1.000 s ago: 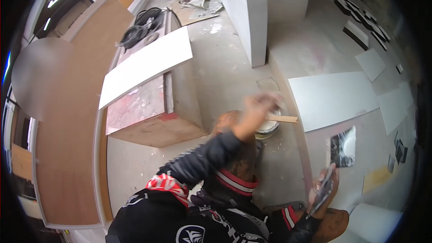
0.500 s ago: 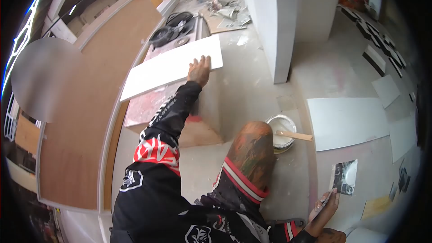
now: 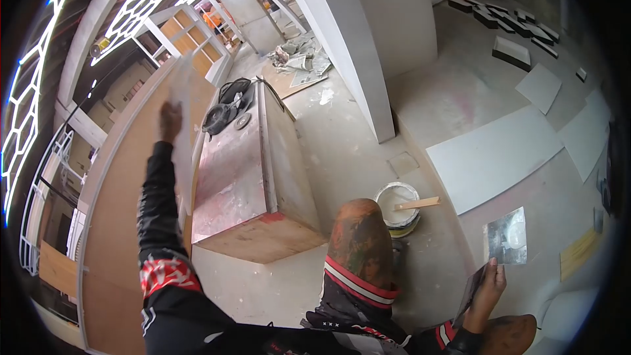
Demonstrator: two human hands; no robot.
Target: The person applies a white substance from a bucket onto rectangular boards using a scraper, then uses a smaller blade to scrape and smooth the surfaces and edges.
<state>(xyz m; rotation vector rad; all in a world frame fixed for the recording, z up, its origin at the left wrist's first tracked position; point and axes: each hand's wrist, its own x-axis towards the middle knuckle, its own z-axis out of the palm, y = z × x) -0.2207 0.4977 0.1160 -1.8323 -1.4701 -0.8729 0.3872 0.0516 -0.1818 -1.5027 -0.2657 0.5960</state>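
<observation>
The left hand (image 3: 170,121) is up by a long, pale board (image 3: 186,158) (it looks blurry, so I think it is moving). The board stands nearly on its edge, between the big brown panel (image 3: 125,223) and the worktop (image 3: 230,174). The part in hand looks like tipping or turning the board. A long board like this calls for a firm, slow hold, since it could knock the panel. The left fingers seem to have hold of the board, but I cannot tell how far open they are.

The right hand (image 3: 485,296) is low down, near the knee. Its fingers are closed around a dark, flat thing (image 3: 470,286) and the bottom edge of a shiny metal sheet (image 3: 505,236). The sheet has pale smears on it.

The round bucket (image 3: 397,227) sits on the floor (image 3: 309,151) just past the other knee. It has thick white stuff (image 3: 393,196) in it (like paste or paint), and its rim is messy. A flat wooden stick (image 3: 420,203) rests across the rim, with one end over the white stuff.

The worktop carries a black cord (image 3: 235,91) and a small round disc (image 3: 242,121). A big white sheet (image 3: 496,158) lies flat on the floor, to the right of the bucket.
</observation>
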